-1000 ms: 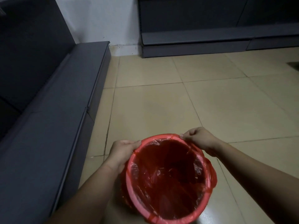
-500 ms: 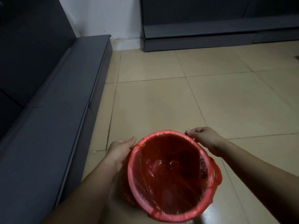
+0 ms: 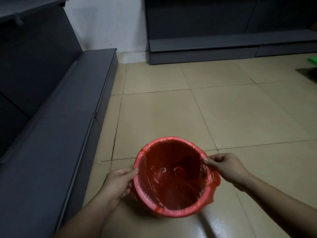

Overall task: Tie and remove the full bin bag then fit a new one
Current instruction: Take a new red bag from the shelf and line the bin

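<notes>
A small red bin (image 3: 138,182) stands on the tiled floor, lined with a thin red plastic bag (image 3: 171,176) whose edge is folded over the rim. The inside looks empty apart from crumpled film at the bottom. My left hand (image 3: 118,182) grips the bin's left rim, thumb on top and fingers down the outside. My right hand (image 3: 224,166) pinches the bag's edge at the right rim between thumb and fingers. A loose flap of bag (image 3: 216,179) hangs outside the bin under that hand.
A low dark grey shelf base (image 3: 56,134) runs along the left, close to the bin. Another grey shelf unit (image 3: 202,48) lines the far wall. A green object (image 3: 313,60) shows at the right edge. Beige floor tiles (image 3: 171,114) stretch ahead.
Both hands slid along the rim toward me: the left from the far-left edge to the left side, the right from the far edge to the right side, where it pinches the bag.
</notes>
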The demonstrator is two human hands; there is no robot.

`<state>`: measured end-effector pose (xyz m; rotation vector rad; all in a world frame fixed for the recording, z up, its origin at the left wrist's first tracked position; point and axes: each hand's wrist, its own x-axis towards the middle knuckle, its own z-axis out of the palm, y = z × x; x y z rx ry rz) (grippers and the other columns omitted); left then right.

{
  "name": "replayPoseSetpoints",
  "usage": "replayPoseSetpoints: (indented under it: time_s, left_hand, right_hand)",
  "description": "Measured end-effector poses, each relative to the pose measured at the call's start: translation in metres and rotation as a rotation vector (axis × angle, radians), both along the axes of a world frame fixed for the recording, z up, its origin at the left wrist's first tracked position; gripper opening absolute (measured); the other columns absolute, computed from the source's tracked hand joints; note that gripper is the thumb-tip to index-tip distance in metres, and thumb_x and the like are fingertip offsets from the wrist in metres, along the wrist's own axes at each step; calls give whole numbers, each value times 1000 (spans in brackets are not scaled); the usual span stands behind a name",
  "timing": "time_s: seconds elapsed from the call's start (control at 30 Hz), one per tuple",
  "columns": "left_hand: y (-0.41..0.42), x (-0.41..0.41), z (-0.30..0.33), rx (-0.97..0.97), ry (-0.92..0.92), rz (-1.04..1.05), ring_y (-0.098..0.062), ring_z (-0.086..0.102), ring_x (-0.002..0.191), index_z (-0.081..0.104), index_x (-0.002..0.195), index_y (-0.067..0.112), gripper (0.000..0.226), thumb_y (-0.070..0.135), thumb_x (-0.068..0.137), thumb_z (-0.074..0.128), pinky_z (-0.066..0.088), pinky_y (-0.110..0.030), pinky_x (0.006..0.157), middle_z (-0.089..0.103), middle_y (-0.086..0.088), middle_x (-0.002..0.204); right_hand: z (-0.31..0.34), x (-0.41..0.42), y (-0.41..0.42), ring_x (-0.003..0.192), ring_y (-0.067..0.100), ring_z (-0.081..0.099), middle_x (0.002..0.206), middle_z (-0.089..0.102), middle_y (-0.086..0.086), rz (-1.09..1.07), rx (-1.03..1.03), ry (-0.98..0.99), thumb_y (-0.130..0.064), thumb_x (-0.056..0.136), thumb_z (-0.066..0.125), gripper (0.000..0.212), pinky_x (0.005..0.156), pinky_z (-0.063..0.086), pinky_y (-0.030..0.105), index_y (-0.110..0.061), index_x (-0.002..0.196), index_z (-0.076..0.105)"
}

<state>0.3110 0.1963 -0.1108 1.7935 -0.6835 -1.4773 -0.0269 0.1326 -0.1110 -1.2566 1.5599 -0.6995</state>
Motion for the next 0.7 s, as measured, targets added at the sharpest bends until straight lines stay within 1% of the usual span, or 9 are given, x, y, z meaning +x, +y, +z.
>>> replayPoseSetpoints:
  time_s: [0.1, 0.17, 0.23, 0.33, 0.43, 0.5, 0.53, 0.63, 0.7]
  left_hand:
    - [-1, -7, 3, -27, 78, 79, -30, 75, 84, 78, 98, 6, 22, 25, 89, 71, 60, -42, 76, 80, -15, 92]
    - [-8, -8, 1, -54, 93, 144, -34, 75, 90, 77, 100, 4, 24, 24, 90, 69, 58, -50, 89, 79, -17, 94]
    - [-16, -7, 0, -80, 83, 181, -34, 75, 91, 76, 103, 4, 23, 22, 93, 66, 56, -51, 94, 79, -16, 94]
    - [-18, -4, -2, -88, 92, 222, -32, 76, 92, 74, 108, 4, 22, 18, 94, 64, 56, -50, 95, 79, -15, 94]
    - [-13, 0, -9, -66, 80, 222, -31, 76, 90, 74, 106, 4, 21, 18, 94, 64, 57, -49, 94, 80, -15, 93]
    - [-11, 0, -15, -61, 51, 216, -32, 76, 88, 74, 104, 4, 22, 21, 94, 65, 57, -49, 92, 80, -15, 90]
    - [-11, -1, -17, -61, 42, 220, -32, 75, 87, 74, 103, 4, 22, 22, 93, 66, 57, -50, 92, 80, -15, 89]
    - [-10, -1, -23, -36, -1, 209, -32, 74, 92, 74, 103, 9, 21, 25, 91, 68, 55, -52, 95, 80, -11, 88]
    - [-10, 1, -25, -24, -16, 196, -31, 75, 92, 74, 106, 10, 22, 26, 92, 68, 56, -52, 94, 81, -9, 88]
  right_hand:
    - [-4, 1, 3, 61, 18, 65, 70, 77, 13, -81, -21, -25, -24, 85, 75, 18, 66, 54, 39, -16, 71, 81]
    - [-7, 6, 2, 64, 18, 65, 72, 77, 13, -109, -9, -67, -22, 85, 74, 17, 72, 56, 45, -13, 73, 81]
    - [-7, 11, -1, 69, 21, 68, 76, 78, 14, -149, 12, -129, -19, 86, 73, 14, 81, 57, 48, -11, 78, 81]
    - [-9, 16, -4, 71, 25, 66, 82, 77, 20, -188, 22, -190, -17, 88, 71, 16, 82, 56, 49, -5, 81, 80]
    - [-13, 11, 2, 66, 26, 60, 74, 71, 24, -218, 43, -233, -17, 90, 68, 25, 71, 51, 43, 4, 79, 77]
    - [-18, 6, 5, 62, 23, 50, 64, 64, 16, -210, 50, -189, -20, 91, 68, 30, 61, 41, 36, 4, 74, 75]
    - [-20, 6, 6, 61, 21, 46, 62, 62, 12, -206, 58, -155, -22, 90, 68, 31, 59, 37, 34, 4, 73, 74]
    - [-24, 8, 9, 59, 19, 44, 59, 59, 9, -168, 69, -83, -24, 89, 69, 41, 56, 34, 32, 10, 68, 65]
    - [-22, 12, 11, 57, 19, 43, 57, 56, 9, -128, 74, -61, -15, 91, 62, 34, 56, 34, 32, 3, 61, 63]
